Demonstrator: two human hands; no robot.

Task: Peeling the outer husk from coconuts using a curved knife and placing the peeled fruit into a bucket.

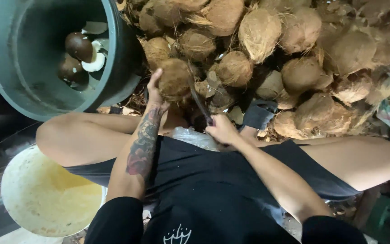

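Left hand (155, 92) grips one husked coconut (174, 79) at the pile's near edge; right hand (222, 129) is clenched on one blade (198, 101) against it. Well over a dozen coconuts (258, 31) are heaped on the floor, one green bin (5, 58) holds two peeled ones (78, 46), and one pale bowl (41, 194) sits left.

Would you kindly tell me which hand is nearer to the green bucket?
Left. The left hand grips a husked coconut just right of the green bucket; the right hand, holding a knife, is farther away.
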